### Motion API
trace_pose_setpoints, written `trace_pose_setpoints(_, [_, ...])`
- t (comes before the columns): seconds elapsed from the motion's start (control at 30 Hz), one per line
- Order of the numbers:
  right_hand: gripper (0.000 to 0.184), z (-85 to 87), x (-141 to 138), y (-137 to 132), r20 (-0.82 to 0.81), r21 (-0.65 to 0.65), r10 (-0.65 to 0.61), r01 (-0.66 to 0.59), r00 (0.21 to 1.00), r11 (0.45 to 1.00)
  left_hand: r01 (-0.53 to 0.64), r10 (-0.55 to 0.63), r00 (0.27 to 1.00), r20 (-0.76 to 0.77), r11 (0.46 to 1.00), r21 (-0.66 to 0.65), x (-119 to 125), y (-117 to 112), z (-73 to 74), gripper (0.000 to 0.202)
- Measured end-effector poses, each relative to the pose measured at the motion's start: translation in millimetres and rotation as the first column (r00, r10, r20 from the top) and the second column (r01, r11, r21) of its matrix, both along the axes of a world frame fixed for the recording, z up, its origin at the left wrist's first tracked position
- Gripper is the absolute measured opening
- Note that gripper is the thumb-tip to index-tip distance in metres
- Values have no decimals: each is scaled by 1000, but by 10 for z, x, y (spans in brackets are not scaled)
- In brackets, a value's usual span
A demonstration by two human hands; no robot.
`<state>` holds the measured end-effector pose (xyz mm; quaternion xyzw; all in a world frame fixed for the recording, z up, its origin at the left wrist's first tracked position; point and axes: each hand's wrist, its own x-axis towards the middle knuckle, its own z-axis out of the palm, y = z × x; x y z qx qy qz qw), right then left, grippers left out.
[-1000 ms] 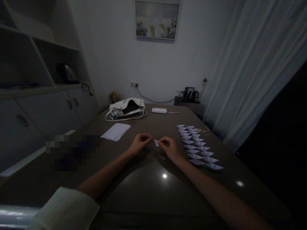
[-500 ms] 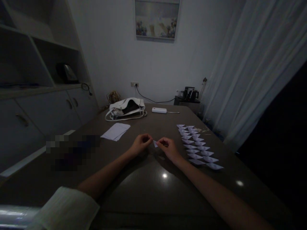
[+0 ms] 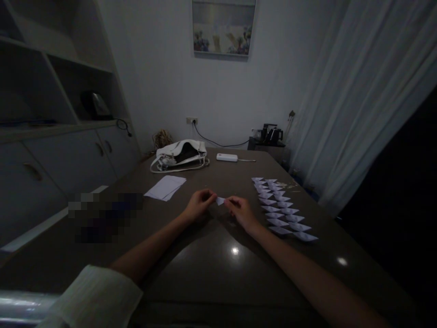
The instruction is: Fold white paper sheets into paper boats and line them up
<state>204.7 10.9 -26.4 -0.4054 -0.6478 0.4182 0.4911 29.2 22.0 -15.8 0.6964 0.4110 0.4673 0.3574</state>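
Observation:
A small folded piece of white paper (image 3: pixel 220 201) is held just above the table, stretched between my two hands. My left hand (image 3: pixel 200 205) pinches its left end between thumb and fingertips. At the opposite end, my right hand (image 3: pixel 241 212) grips it the same way. To the right stand two rows of folded paper boats (image 3: pixel 279 215), several in each row. A stack of white paper sheets (image 3: pixel 165 187) lies on the left, beyond my left forearm.
On the dark glossy table (image 3: pixel 205 282), a white handbag (image 3: pixel 179 155) lies at the far side. Right of it is a white device with a strap (image 3: pixel 227 157). A blurred-out patch (image 3: pixel 109 216) covers something at the left. Behind, kettles (image 3: pixel 273 135) stand on a low cabinet.
The folded paper has turned from a slanted position to a wider, more level one between my fingertips. My right fingers have shifted slightly; both hands keep their pinch.

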Motion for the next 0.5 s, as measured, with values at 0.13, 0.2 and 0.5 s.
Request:
trace_pose_setpoints(0.13, [24,-2,12,9,-15,-1,14,-14,1000,1000,32,-32,999,-42,999,-4,-7,-3,0,29])
trace_pose_setpoints(0.2, [23,6,13,4,-18,7,12,-12,1000,1000,49,-50,995,-84,999,-12,-7,-15,2,31])
trace_pose_setpoints(0.5, [24,22,2,-23,-67,-8,19,-20,998,1000,64,-65,998,-12,997,-51,-7,-8,-7,33])
